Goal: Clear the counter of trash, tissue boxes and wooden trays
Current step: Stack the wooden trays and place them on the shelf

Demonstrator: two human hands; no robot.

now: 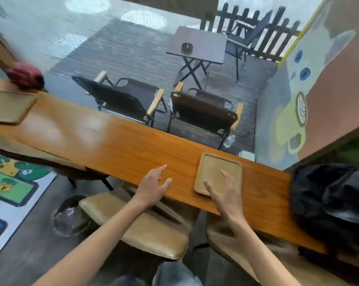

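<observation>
Long wooden tabletop (120, 145) runs diagonally from far left to near right, in front of a window onto a wet deck with folding chairs (203, 112) and a small table (201, 44). Black bag (331, 201) sits on the right end of the tabletop. Red bag (24, 75) at the far left end (blurred, can't tell more). Two padded stools (141, 226) under the near edge.

Two wooden trays on the tabletop, well apart: left tray (9, 106) near the red bag, right tray (213, 172) close to the near edge, between the hands and the black bag.

Right hand (226, 195) is over the right tray's near edge, fingers spread and straight, gripping nothing; contact with the tray can't be confirmed. Left hand (153, 186) is over the tabletop just left of that tray, fingers apart and relaxed, empty, not touching the tray.
</observation>
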